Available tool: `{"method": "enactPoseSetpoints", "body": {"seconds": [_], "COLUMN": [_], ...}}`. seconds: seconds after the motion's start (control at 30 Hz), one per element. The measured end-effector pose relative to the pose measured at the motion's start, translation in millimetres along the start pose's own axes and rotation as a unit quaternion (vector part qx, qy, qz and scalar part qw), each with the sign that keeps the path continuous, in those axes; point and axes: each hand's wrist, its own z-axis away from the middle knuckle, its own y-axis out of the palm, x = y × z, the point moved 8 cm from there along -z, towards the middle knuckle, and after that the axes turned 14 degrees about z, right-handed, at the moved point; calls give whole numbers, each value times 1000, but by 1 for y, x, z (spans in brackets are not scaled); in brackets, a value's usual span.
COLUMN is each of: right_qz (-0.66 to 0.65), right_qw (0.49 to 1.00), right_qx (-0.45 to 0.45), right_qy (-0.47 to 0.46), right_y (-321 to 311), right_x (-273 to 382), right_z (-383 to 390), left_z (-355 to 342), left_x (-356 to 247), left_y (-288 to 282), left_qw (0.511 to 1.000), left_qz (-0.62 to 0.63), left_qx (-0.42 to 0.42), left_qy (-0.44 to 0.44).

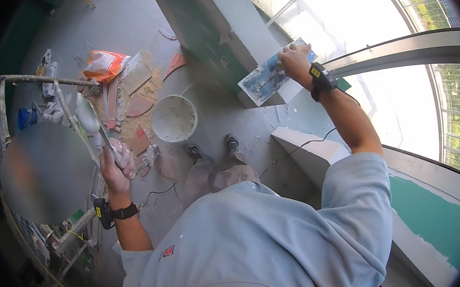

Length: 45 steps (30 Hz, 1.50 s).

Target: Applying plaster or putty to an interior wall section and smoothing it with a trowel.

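Observation:
My right hand is closed on a rectangular plastering trowel with a blue, white-smeared blade, lying against the end of a white and green column. My left hand, dusted white, is wrapped round the handle of a putty knife, whose blade carries white paste, in front of the scaffold frame. A white bucket with pale residue stands on the floor ahead of my feet.
A metal scaffold is at left, with a blue pail. An orange-and-white sack, broken boards and debris lie on the floor. A window frame, a low ledge and a dark cable are at right.

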Motion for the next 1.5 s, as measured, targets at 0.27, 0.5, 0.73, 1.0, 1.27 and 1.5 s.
{"method": "enactPoseSetpoints", "body": {"seconds": [0.27,0.5,0.73,1.0,1.27,1.5], "right_qz": [30,12,8,-184,-776,-726], "right_qw": [999,999,999,962,549,578], "right_qx": [18,12,50,-184,-303,-373], "right_qy": [-39,-32,20,78,70,-29], "right_y": [40,47,43,-139,-273,-328], "right_x": [1,-2,-19,-55,-37,-10], "right_z": [68,103,161,223,268,253], "left_z": [29,47,35,6,-9,-4], "left_x": [35,36,31,27,65,57], "left_y": [30,34,27,62,131,177], "left_qw": [1000,999,997,976,919,872], "left_qz": [9,-3,16,-6,-37,-54], "left_qx": [6,29,70,216,387,483], "left_qy": [-19,-13,-23,-21,-59,-55]}}
